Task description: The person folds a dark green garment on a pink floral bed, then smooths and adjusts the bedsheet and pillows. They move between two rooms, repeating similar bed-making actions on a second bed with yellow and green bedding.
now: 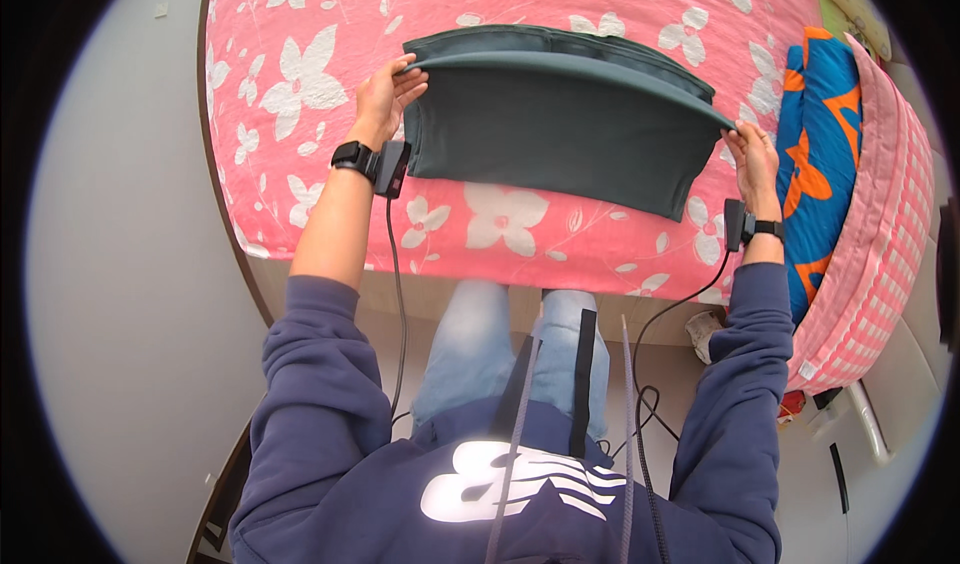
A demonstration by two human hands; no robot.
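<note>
A dark green folded piece of cloth, likely a garment (555, 129), lies in front of me on a pink bedspread with white flowers (502, 219). At the upper left corner of its raised edge, my left hand (388, 97) pinches the fabric between thumb and fingers, the other fingers loosely spread. My right hand (752, 157) grips the opposite corner of the same edge. Between the two hands the top layer is stretched, and further folded layers show behind it. Each wrist wears a black strap with a small cabled device.
A blue and orange folded cloth (825, 159) and a pink checked quilted item (885, 264) lie along the right side. A pillow (859, 9) is at the upper right. Black cables (399, 301) hang from both wrists. The bed's near edge is just before my knees.
</note>
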